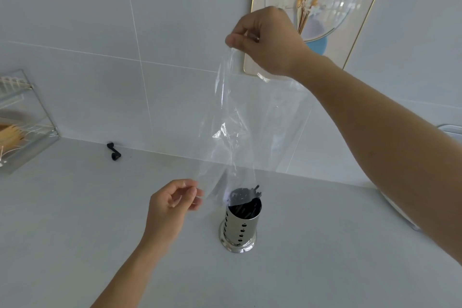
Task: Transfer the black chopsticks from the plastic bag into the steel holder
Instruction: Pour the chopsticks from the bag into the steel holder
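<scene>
A clear plastic bag (250, 117) hangs lengthwise from my right hand (267, 40), which pinches its upper end high in front of the tiled wall. My left hand (172, 205) pinches the bag's lower left edge, just left of the steel holder (241, 225). The perforated holder stands upright on the counter directly under the bag's lower end. Black chopsticks (246, 195) fill the holder, their tops showing at its rim. The hanging bag looks see-through with nothing dark inside.
A small black crank-shaped part (114, 151) lies near the wall at the back of the pale counter (75, 232). A wire rack (22, 120) with wooden utensils stands at the far left. A framed picture (322, 2) leans on the wall behind my right hand.
</scene>
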